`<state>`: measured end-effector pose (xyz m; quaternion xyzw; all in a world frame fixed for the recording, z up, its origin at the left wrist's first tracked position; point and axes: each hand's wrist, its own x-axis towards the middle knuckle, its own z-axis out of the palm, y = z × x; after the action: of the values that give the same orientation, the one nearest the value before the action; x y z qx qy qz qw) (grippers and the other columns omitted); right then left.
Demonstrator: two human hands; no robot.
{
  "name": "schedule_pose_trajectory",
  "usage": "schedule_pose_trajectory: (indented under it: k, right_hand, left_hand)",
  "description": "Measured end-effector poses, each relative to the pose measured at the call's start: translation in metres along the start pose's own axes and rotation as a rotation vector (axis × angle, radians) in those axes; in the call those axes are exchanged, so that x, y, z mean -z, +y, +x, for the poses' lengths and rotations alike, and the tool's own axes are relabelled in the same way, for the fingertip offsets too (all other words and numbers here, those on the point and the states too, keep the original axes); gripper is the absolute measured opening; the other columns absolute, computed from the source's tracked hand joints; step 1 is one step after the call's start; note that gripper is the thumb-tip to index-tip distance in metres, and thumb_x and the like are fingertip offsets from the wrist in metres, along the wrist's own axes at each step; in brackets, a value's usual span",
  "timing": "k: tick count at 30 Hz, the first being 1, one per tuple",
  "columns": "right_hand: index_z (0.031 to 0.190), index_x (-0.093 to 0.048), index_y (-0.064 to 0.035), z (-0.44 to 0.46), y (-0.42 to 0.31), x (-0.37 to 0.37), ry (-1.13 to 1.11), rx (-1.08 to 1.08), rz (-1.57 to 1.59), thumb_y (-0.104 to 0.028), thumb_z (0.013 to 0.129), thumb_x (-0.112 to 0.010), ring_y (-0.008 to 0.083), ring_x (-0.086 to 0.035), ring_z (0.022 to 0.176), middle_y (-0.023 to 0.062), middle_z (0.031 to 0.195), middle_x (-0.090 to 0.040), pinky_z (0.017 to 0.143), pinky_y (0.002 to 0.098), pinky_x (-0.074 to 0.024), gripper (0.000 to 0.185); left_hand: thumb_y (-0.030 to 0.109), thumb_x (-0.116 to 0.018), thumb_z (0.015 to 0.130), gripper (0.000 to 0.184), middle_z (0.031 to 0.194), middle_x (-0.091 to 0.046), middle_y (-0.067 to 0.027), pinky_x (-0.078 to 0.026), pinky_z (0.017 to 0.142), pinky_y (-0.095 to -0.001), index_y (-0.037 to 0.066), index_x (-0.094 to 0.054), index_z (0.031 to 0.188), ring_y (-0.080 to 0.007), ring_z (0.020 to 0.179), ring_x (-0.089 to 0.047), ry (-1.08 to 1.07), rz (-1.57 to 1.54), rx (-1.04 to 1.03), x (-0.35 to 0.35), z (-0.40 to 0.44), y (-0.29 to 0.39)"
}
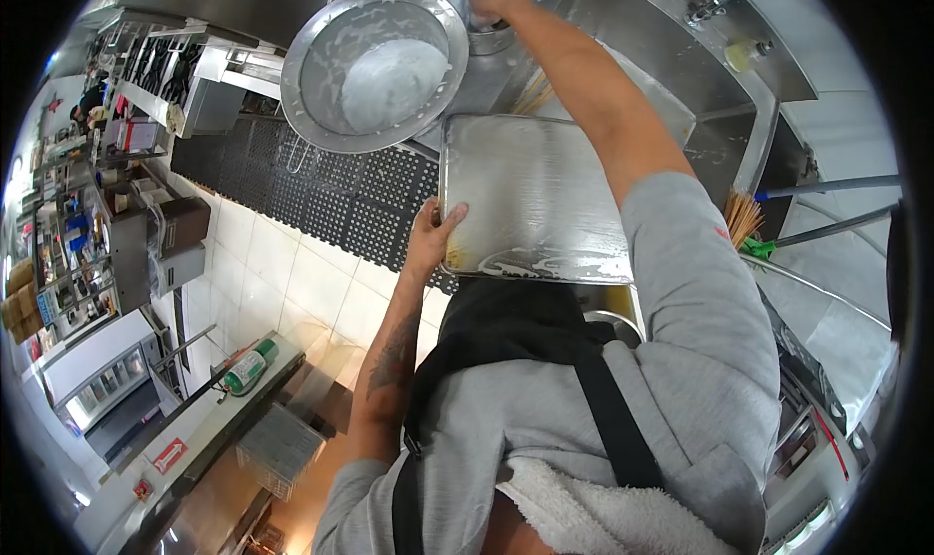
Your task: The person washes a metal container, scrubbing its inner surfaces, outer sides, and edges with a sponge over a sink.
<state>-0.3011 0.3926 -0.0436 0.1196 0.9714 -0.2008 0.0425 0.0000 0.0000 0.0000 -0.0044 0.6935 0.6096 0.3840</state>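
Sheet pan: the sheet pan (535, 190) is held in front of the black apron (511, 307), at the near side of the sink (764, 107), its broad face turned up and streaked wet.
Left hand: the pan's left edge is gripped by the left hand (431, 236), thumb laid over the rim, the fingers mostly hidden behind it.
Right hand: the arm is stretched over the pan, and the right hand (489, 3) is dipped into the metal pot (493, 41); whether the fingers are closed on anything in there cannot be told.
Suds: a white band of suds (559, 266) is spread along the pan's lower edge.
Metal bowl: just beside the pot, a pool of foam is held in the wide-rimmed metal bowl (321, 78).
Step in hand: soaping of the pan, it is judged, with more lather apparently being sought in the pot.
Next move: a firm left grip is called for, the right hand needing to be brought back clear of the bowl's rim.
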Motion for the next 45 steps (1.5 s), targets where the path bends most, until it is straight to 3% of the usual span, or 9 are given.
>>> schedule_pose_trajectory:
  k: [5,17,19,22,26,29,37,43,45]
  right_hand:
    - [0.097,-0.079,-0.0025,0.001,0.003,0.048,-0.13,0.174,-0.247,-0.022,0.078,-0.06,0.0374,-0.074,0.091,0.023,0.104,-0.075,0.078,0.0479,-0.058,0.034]
    - [0.103,-0.078,-0.0088,-0.095,0.015,0.122,0.317,0.229,0.145,-0.027,0.089,-0.063,0.0415,-0.072,0.091,0.0236,0.097,-0.074,0.078,0.0492,-0.0567,0.028]
    - [0.156,-0.027,0.0052,-0.137,0.015,0.141,-0.096,-0.217,1.702,-0.02,0.093,-0.067,0.0502,-0.042,0.141,0.0288,0.155,-0.036,0.113,0.0647,-0.0413,0.079]
    - [0.14,-0.046,0.0094,-0.21,0.019,0.128,-0.221,-0.112,2.194,-0.01,0.092,-0.063,0.0456,-0.06,0.121,0.0297,0.142,-0.049,0.102,0.0562,-0.0556,0.054]
    - [0.134,-0.052,0.0067,-0.275,0.021,0.083,0.139,-0.394,1.72,-0.009,0.096,-0.058,0.0448,-0.069,0.1,0.023,0.117,-0.059,0.089,0.052,-0.0626,0.041]
    - [0.133,-0.057,0.0,-0.343,0.015,0.06,0.3,-0.28,0.135,-0.015,0.092,-0.064,0.0438,-0.07,0.098,0.0257,0.106,-0.071,0.086,0.0478,-0.0583,0.044]
    - [0.12,-0.069,-0.0053,-0.457,-0.03,0.055,0.836,-0.361,0.225,-0.02,0.092,-0.066,0.044,-0.067,0.104,0.0227,0.113,-0.072,0.092,0.048,-0.0538,0.032]
    - [0.118,-0.073,-0.005,-0.47,-0.046,0.059,1.06,-0.417,0.327,-0.027,0.098,-0.058,0.0405,-0.067,0.11,0.0209,0.119,-0.071,0.097,0.0469,-0.0529,0.033]
    - [0.123,-0.07,-0.0053,-0.466,-0.085,0.045,1.288,-0.087,0.341,-0.02,0.099,-0.055,0.0402,-0.069,0.106,0.017,0.126,-0.07,0.094,0.0455,-0.0549,0.033]
  left_hand:
    - [0.032,-0.075,0.098,0.044,0.102,-0.071,-0.0102,-0.054,0.08,-0.0299,-0.003,-0.06,0.12,-0.0137,0.089,-0.066,0.003,-0.026,-0.017,-0.005,0.004,0.006]
    - [0.035,-0.073,0.098,0.052,0.108,-0.071,-0.0134,-0.053,0.084,-0.0296,-0.007,-0.06,0.126,-0.0165,0.096,-0.067,-0.07,0.075,-0.013,0.009,-0.008,0.013]
    - [0.036,-0.073,0.098,0.054,0.109,-0.071,-0.0147,-0.053,0.085,-0.0295,-0.008,-0.059,0.126,-0.0171,0.098,-0.067,-0.095,0.102,-0.006,0.015,-0.005,0.001]
    - [0.043,-0.07,0.098,0.057,0.107,-0.071,-0.0096,-0.054,0.087,-0.0325,-0.007,-0.062,0.123,-0.0187,0.097,-0.068,-0.055,0.106,0.055,0.023,0.006,-0.016]
    - [0.033,-0.064,0.103,0.045,0.115,-0.07,-0.0106,-0.056,0.093,-0.0365,-0.005,-0.06,0.127,-0.0219,0.1,-0.069,-0.284,-0.253,0.047,0.027,0.003,-0.02]
    - [0.034,-0.063,0.104,0.045,0.118,-0.068,-0.0101,-0.057,0.089,-0.036,-0.002,-0.058,0.131,-0.0214,0.106,-0.067,-0.283,-0.314,-0.096,0.017,-0.005,-0.005]
    - [0.043,-0.043,0.111,0.052,0.12,-0.066,-0.0146,-0.061,0.083,-0.0467,-0.004,-0.058,0.129,-0.029,0.098,-0.069,-0.303,-0.404,-0.067,-0.071,-0.007,0.114]
    - [0.035,-0.041,0.113,0.044,0.1,-0.07,-0.0122,-0.057,0.076,-0.0377,-0.004,-0.063,0.115,-0.0229,0.083,-0.068,-0.394,-0.271,-0.446,-0.143,0.004,0.174]
    - [0.032,-0.041,0.113,0.042,0.097,-0.07,-0.0104,-0.054,0.074,-0.036,-0.003,-0.064,0.11,-0.0207,0.08,-0.066,-0.369,-0.2,-0.534,-0.172,0.022,0.174]
